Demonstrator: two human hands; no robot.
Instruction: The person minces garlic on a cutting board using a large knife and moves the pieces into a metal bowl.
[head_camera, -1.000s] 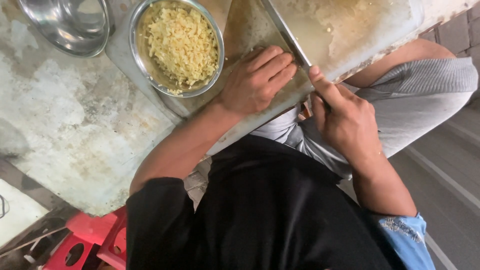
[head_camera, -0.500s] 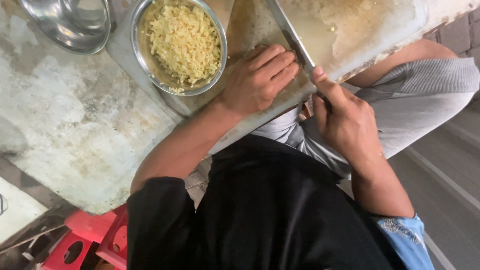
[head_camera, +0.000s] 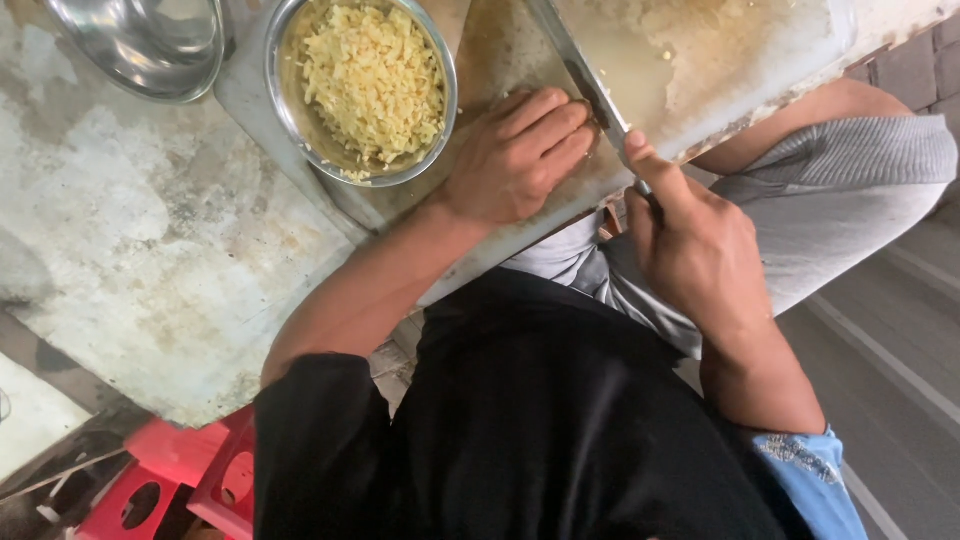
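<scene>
knife (head_camera: 590, 85) unmoved in right hand (head_camera: 695, 245) fingers, left hand (head_camera: 515, 155) still curled on board (head_camera: 700, 60)

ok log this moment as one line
left hand: pressed on cutting board | right hand: gripping knife | bowl of shreds: beside
</scene>
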